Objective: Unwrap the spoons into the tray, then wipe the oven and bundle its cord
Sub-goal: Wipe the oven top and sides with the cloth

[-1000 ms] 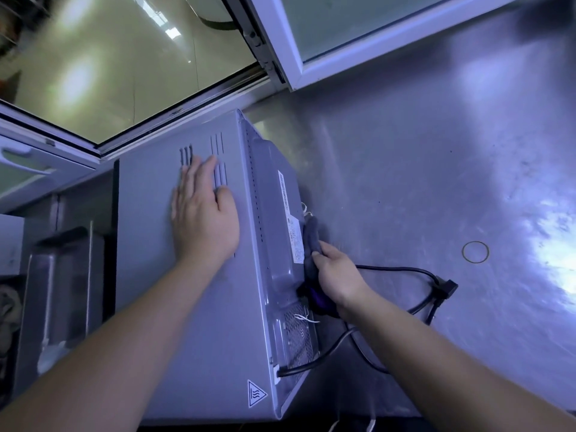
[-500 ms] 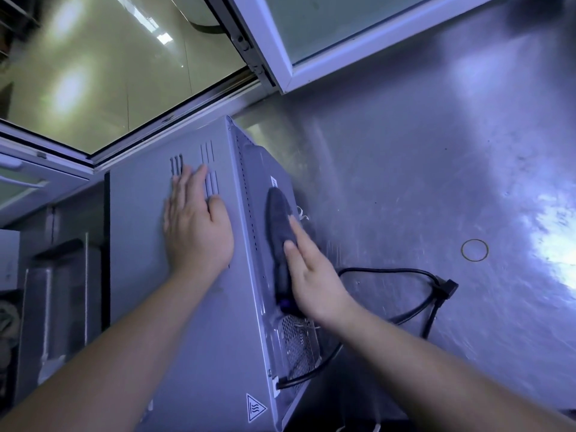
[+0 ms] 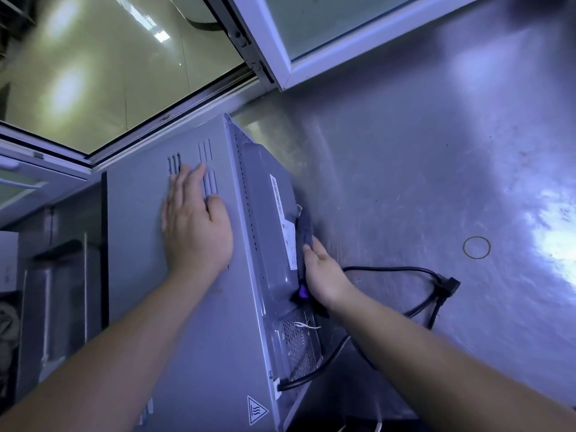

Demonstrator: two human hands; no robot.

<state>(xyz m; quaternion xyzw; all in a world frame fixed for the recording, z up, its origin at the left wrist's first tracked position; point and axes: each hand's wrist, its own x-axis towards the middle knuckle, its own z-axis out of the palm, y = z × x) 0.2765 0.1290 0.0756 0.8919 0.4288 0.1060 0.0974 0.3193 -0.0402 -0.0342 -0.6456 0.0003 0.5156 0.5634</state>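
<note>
The grey oven [image 3: 187, 332] stands on the steel counter [image 3: 405, 145] with its back panel turned to the right. My left hand [image 3: 196, 232] lies flat on the oven's top, fingers straight, beside the vent slots. With flat fingers, my right hand [image 3: 324, 272] presses a dark cloth [image 3: 304, 226] against the back panel, near the white label. The black cord [image 3: 389, 269] leaves the oven's lower back corner and loops over the counter to its plug [image 3: 448, 285]. No spoons are in view.
A rubber band [image 3: 476, 247] lies on the counter right of the plug. A white window frame [image 3: 280, 57] stands open behind the oven. Left of the oven sits a metal container [image 3: 56, 307] in shadow.
My right hand slid the cloth up the back panel half a second ago and has now drawn it back down toward the panel's outer edge. My left hand stayed put.
</note>
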